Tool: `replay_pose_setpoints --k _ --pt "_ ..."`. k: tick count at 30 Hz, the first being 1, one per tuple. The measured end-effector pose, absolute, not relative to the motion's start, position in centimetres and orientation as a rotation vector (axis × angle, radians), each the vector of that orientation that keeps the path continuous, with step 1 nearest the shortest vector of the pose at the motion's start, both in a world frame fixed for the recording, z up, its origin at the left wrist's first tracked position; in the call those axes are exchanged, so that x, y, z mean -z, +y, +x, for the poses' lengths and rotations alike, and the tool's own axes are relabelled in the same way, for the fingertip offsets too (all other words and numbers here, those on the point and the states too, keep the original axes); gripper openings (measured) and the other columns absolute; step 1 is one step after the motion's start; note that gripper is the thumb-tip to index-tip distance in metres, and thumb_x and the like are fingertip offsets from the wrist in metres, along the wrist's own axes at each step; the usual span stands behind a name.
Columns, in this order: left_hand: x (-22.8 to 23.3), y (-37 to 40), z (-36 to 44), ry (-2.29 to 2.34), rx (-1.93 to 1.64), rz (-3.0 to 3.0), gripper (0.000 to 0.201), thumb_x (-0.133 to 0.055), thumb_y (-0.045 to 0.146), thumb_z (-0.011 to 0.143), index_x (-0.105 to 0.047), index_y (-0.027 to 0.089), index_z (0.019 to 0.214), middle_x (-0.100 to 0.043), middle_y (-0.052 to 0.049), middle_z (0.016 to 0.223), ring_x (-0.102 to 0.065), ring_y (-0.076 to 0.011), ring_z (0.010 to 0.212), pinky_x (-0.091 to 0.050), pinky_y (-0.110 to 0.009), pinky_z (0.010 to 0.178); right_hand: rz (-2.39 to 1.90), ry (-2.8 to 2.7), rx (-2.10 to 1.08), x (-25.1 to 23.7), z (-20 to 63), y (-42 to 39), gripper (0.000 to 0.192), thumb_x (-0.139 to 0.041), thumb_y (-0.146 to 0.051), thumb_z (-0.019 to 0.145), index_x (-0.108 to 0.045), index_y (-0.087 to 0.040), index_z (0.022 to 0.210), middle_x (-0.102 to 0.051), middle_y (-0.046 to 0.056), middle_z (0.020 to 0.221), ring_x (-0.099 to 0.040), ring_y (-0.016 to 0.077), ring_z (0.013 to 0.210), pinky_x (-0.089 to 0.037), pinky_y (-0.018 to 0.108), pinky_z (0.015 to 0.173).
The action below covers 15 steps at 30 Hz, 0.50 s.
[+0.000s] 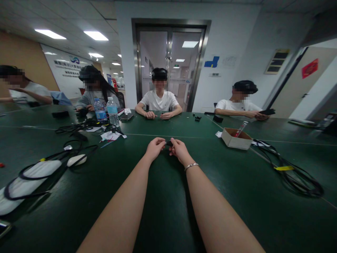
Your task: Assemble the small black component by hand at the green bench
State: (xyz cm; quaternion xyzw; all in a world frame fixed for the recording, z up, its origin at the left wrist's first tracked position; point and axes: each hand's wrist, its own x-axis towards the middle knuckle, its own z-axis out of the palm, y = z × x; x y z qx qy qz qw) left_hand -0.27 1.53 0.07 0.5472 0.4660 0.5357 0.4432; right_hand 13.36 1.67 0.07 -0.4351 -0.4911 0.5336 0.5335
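Both arms reach out over the dark green table (168, 196). A small black object (169, 143) sits between my fingertips, too small to tell its kind. My right hand (179, 151) pinches it from the right, thumb on top and fingers curled beneath. From the other side, my left hand (156, 147) has thumb and forefinger closed at its left end, where a small pale bit shows. A silver bracelet (191, 166) circles my right wrist.
An open cardboard box (237, 140) holds a red-and-clear tube. Coiled black cables (297, 175) lie at right. Water bottles (113, 112), papers (110, 136), a white mouse (77, 160) and a white power strip (34, 182) are at left. Several people sit around the table.
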Motion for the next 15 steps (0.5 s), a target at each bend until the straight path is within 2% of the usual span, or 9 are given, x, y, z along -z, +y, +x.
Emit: replay_pose_setpoints --k 3,6,11,15 --pt "-0.2 1.41 -0.23 1.171 -1.323 1.301 0.016 -0.059 0.025 0.082 -0.06 0.013 0.091 -0.064 -0.005 0.082 -0.06 -0.0103 0.062 -0.045 -0.019 0.054 -1.032 -1.163 -1.28 -0.08 13.35 1.66 0.025 -0.051 -0.033 0.094 -0.051 -0.015 0.076 -0.05 -0.004 0.047 -0.039 0.007 0.031 -0.045 0.019 0.034" --pt "-0.17 1.37 -0.22 1.205 -1.317 1.346 0.018 -0.056 0.029 0.084 -0.06 0.012 0.088 -0.062 -0.004 0.073 -0.055 -0.0085 0.054 -0.041 -0.018 0.049 -1.026 -1.163 -1.278 -0.08 13.37 1.63 0.026 -0.053 -0.035 0.093 -0.052 -0.015 0.076 -0.05 -0.004 0.046 -0.039 0.0071 0.031 -0.045 0.019 0.034" --pt "-0.19 1.31 -0.33 1.145 -1.357 1.371 0.021 -0.068 0.026 0.075 -0.062 0.013 0.091 -0.064 -0.005 0.081 -0.06 -0.0109 0.068 -0.046 -0.019 0.057 -1.032 -1.157 -1.29 -0.11 13.43 1.57 0.025 -0.052 -0.034 0.094 -0.052 -0.015 0.078 -0.049 -0.004 0.046 -0.04 0.007 0.031 -0.045 0.019 0.034" --pt "-0.12 1.45 -0.2 1.171 -1.3 1.263 0.023 -0.06 0.034 0.082 -0.06 0.012 0.091 -0.064 -0.006 0.077 -0.061 -0.0112 0.064 -0.045 -0.019 0.055 -1.021 -1.168 -1.29 -0.08 13.44 1.54 0.027 -0.055 -0.038 0.092 -0.052 -0.016 0.078 -0.05 -0.004 0.047 -0.041 0.0071 0.031 -0.045 0.018 0.034"
